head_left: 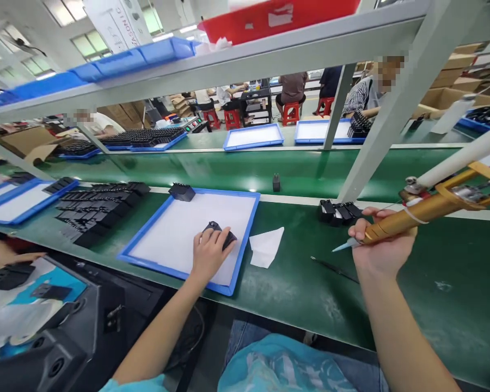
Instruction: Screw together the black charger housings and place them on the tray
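My left hand (211, 251) is closed over black power adapters (229, 239) at the right side of a blue-rimmed tray (147, 227) with a white lining. The fingers hide how many pieces they hold. My right hand (381, 253) grips a gold-coloured glue dispenser (412, 216), its pale blue nozzle (342, 246) pointing left above the green bench. More black adapters (182, 191) stand at the tray's far left corner. Beyond the nozzle sits a small group of adapters (340, 212). Tweezers (335, 268) and a white paper piece (267, 247) lie between the tray and my right hand.
One adapter (276, 183) stands on the green conveyor belt (212, 169). Rows of black adapters (102, 209) are left of the tray. A slanted grey post (386, 120) rises at the right, and a shelf (245, 51) crosses above. A co-worker's hand (8, 256) is at far left.
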`<action>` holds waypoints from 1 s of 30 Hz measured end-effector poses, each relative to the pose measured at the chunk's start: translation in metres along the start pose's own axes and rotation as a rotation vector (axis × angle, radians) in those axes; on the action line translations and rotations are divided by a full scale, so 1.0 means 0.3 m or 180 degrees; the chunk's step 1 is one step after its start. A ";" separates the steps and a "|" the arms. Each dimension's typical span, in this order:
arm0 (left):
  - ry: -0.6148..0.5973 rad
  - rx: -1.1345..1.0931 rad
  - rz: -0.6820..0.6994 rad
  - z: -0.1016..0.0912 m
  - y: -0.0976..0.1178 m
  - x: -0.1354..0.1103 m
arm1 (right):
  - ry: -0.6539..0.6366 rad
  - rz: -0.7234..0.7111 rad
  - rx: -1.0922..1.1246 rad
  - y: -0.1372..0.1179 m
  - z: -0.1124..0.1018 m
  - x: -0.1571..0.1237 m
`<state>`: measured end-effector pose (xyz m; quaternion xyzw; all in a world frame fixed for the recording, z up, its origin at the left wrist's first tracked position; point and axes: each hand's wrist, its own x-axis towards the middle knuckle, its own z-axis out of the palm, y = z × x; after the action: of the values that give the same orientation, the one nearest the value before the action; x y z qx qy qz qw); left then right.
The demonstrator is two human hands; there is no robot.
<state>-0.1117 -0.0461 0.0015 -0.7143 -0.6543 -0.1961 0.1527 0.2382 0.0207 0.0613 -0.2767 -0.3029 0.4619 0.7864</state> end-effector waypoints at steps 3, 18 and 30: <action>0.0081 0.0413 -0.0023 0.028 -0.079 0.021 | -0.0001 -0.0006 0.0008 0.002 0.000 0.002; -0.0475 -0.0494 -0.1021 0.103 -0.336 0.236 | -0.0001 -0.0163 0.0020 0.012 -0.003 0.005; -0.1228 -0.0823 -0.0865 0.279 0.050 0.759 | -0.0041 -0.0119 -0.0062 0.004 -0.005 -0.003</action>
<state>-0.0748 0.1913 0.0381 -0.6577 -0.7306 -0.1569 -0.0950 0.2381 0.0203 0.0592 -0.2756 -0.3175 0.4459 0.7902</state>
